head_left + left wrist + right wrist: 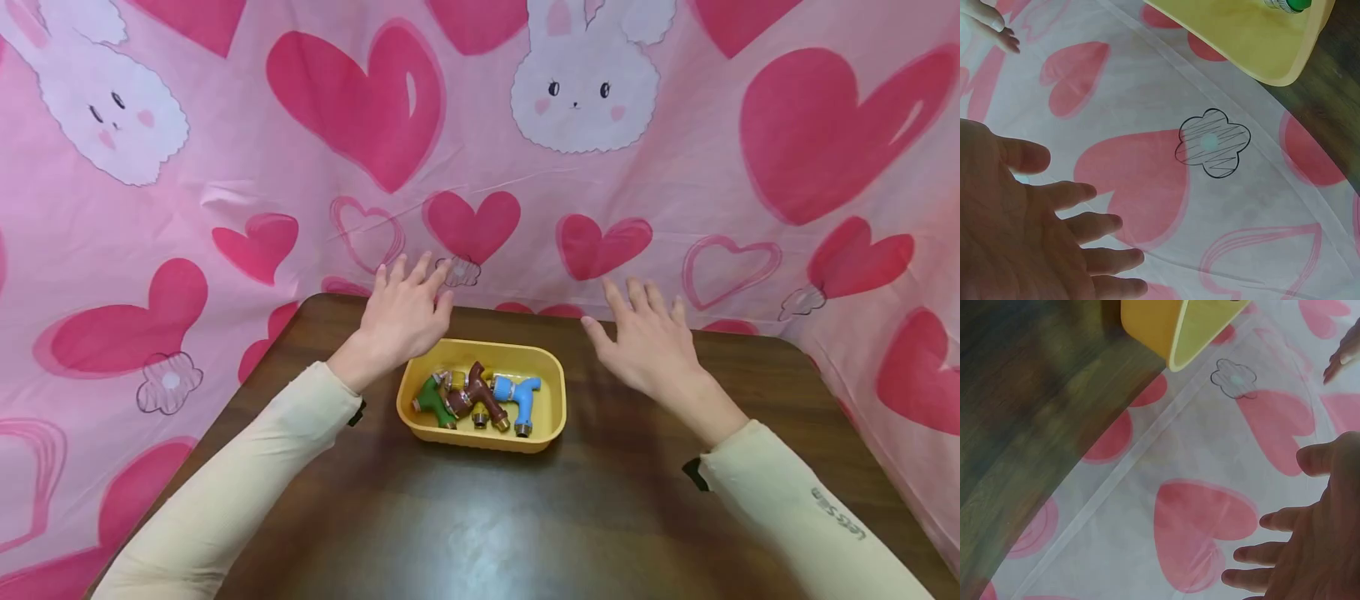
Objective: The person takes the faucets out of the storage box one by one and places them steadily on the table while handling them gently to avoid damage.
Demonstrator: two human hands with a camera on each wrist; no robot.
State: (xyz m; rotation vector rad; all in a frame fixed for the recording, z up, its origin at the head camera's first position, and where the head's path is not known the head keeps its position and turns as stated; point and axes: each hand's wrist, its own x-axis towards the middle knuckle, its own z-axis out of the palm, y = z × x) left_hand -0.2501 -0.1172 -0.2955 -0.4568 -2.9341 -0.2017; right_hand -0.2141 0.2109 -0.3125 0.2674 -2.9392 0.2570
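Note:
A yellow tray (480, 437) sits on the dark wooden table (480, 517) and holds several small pipe fittings: a green one (432, 398), a brown one (472, 393) and a blue one (519, 395). My left hand (405, 312) hovers over the tray's far left corner, fingers spread and straight, holding nothing. My right hand (647, 342) hovers to the right of the tray, also spread and empty. The left wrist view shows my left hand (1035, 231) over the cloth with the tray's wall (1241, 37) above it. In the right wrist view my right hand (1310, 544) is empty, with the tray (1166, 325) at the top.
A pink cloth (480, 150) printed with hearts and rabbits hangs behind and around the table, draping onto its far edge. Bare tabletop stretches in front of the tray. Cream sleeves (225, 492) cover both forearms.

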